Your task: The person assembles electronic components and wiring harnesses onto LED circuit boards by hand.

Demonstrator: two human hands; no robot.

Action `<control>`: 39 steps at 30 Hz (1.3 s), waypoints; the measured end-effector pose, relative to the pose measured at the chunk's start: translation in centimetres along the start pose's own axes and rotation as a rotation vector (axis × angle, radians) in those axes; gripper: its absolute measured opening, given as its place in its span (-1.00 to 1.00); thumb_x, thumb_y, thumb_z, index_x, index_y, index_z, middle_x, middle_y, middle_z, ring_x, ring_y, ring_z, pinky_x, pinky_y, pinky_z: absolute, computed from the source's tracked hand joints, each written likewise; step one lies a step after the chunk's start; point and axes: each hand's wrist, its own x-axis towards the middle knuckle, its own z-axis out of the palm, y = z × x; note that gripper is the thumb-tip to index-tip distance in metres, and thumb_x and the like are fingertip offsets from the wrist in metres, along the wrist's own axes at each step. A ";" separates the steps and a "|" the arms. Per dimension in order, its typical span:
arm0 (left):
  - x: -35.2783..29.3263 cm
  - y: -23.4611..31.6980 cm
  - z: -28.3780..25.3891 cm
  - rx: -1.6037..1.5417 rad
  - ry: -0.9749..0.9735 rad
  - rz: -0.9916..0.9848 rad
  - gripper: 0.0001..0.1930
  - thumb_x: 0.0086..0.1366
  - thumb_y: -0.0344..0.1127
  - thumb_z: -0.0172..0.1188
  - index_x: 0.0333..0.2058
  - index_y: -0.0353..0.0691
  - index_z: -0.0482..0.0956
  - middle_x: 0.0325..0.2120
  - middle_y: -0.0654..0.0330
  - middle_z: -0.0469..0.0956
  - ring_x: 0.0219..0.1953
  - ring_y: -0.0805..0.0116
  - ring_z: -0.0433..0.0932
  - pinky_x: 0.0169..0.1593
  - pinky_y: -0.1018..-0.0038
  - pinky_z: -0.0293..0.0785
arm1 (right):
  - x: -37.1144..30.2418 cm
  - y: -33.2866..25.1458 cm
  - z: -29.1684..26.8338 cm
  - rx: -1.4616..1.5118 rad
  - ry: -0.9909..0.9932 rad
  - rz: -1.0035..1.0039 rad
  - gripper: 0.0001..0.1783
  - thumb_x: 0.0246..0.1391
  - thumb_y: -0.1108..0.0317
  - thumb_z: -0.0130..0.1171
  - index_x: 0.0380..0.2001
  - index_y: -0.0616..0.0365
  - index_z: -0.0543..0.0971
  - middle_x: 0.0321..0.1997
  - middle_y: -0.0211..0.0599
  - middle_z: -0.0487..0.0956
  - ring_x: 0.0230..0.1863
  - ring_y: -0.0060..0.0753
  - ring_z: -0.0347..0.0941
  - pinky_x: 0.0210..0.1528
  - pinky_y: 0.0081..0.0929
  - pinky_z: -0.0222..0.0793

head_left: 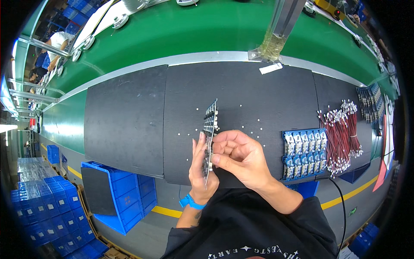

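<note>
A circuit board panel (210, 123) stands on edge in front of me, seen almost side-on, its components facing right. My left hand (196, 177), with a blue band at the wrist, is closed on it from the left and below. My right hand (243, 159) is at the component side, fingers curled and thumb tip close against the board. Whatever lies between those fingertips is hidden or too small to name. Several tiny white pieces (258, 120) are scattered on the black mat (129, 116) around both hands.
To the right lie a blue board panel (304, 154), bundled red wires with white connectors (340, 138) and stacked boards (371, 103). A metal post (278, 34) rises at the mat's far edge, near a white strip (271, 68). Blue crates (125, 194) stand lower left.
</note>
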 end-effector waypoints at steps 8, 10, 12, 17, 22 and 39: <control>-0.1 -0.1 0.2 -0.031 0.047 0.025 -0.57 0.10 -0.68 -0.11 0.00 -0.37 0.23 0.00 -0.25 0.29 0.11 -0.21 0.22 0.16 -0.13 -0.07 | -0.1 -0.3 0.0 -0.035 -0.047 0.012 -0.71 0.02 0.59 0.07 -0.14 0.32 0.33 -0.35 -0.32 0.49 -0.28 -0.61 0.43 -0.19 -0.65 0.36; -0.1 -0.1 0.0 -0.023 -0.005 -0.038 -0.57 0.10 -0.67 -0.10 0.00 -0.36 0.23 0.00 -0.24 0.29 0.11 -0.21 0.22 0.16 -0.13 -0.07 | 0.0 -0.3 0.1 -0.039 -0.022 -0.014 -0.71 0.03 0.59 0.06 -0.14 0.31 0.32 -0.35 -0.31 0.49 -0.28 -0.60 0.43 -0.20 -0.65 0.35; -0.3 -0.3 0.0 -0.033 0.004 -0.029 -0.57 0.10 -0.67 -0.09 0.00 -0.37 0.24 0.00 -0.24 0.29 0.11 -0.20 0.23 0.16 -0.13 -0.06 | -0.1 -0.3 0.0 -0.040 -0.084 0.006 -0.70 0.03 0.60 0.05 -0.13 0.31 0.31 -0.34 -0.29 0.49 -0.28 -0.60 0.43 -0.19 -0.63 0.35; -0.1 -0.1 0.2 -0.050 0.049 0.015 -0.58 0.10 -0.67 -0.09 -0.01 -0.39 0.25 -0.01 -0.23 0.31 0.10 -0.19 0.23 0.15 -0.13 -0.05 | -0.1 -0.2 0.0 -0.040 -0.078 0.002 -0.69 0.03 0.60 0.05 -0.13 0.32 0.30 -0.33 -0.28 0.49 -0.27 -0.60 0.43 -0.18 -0.63 0.35; -0.5 -0.2 -0.2 0.017 -0.011 -0.015 -0.61 0.10 -0.68 -0.10 -0.03 -0.41 0.27 -0.03 -0.22 0.33 0.10 -0.19 0.23 0.15 -0.14 -0.06 | 0.2 -0.2 -0.2 -0.024 -0.069 -0.019 -0.68 0.01 0.60 0.08 -0.13 0.31 0.33 -0.32 -0.30 0.49 -0.26 -0.61 0.42 -0.18 -0.64 0.35; -0.2 2.1 -1.2 -0.584 0.266 -0.266 -0.51 0.09 -0.73 -0.08 0.06 -0.50 0.16 -0.02 -0.07 0.34 0.04 0.18 0.34 0.10 0.38 0.20 | -0.4 1.6 -0.6 -0.463 0.202 -0.183 -0.82 -0.08 0.56 0.19 -0.34 0.31 0.49 -0.37 -0.32 0.55 -0.40 -0.65 0.46 -0.35 -0.70 0.38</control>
